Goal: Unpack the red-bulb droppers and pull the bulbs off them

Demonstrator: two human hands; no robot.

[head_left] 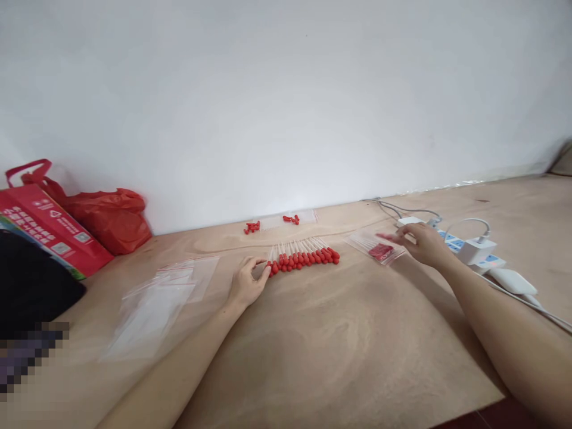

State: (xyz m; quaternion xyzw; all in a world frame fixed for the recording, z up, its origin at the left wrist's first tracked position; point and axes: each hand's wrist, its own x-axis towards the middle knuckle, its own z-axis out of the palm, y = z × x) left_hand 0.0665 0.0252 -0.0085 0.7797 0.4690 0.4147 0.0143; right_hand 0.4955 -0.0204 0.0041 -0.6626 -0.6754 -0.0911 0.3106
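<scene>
Nearest on the tabletop (339,345), toward the left, lie flat clear bags (154,310), overlapping. They look thin, limp and slippery, feather-light and apt to slide over one another; a pinch at one edge should part a single bag.

Beyond them the left hand (246,282) rests by the left end of the row of sticks (308,258), its thumb and forefinger slightly parted at the end pieces, with no firm grip to be seen. The sticks lie side by side, red bulbs toward the person, pale thin stems pointing to the wall. They look very light, and the stems slender enough to bend or snap; the round bulbs could roll and upset the row. The thicker red end seems the surer hold, taken lightly between thumb and finger.

To the right, the right hand (422,241) hangs beside the filled bag (381,251), fingers loosely curled; blur hides whether its fingertips hold anything. That bag should sag around its load, so the hold belongs at an edge, clear of the stems.

Farther off, near the wall (286,119), loose red pieces (252,227) lie in small clusters, easy to scatter.
</scene>
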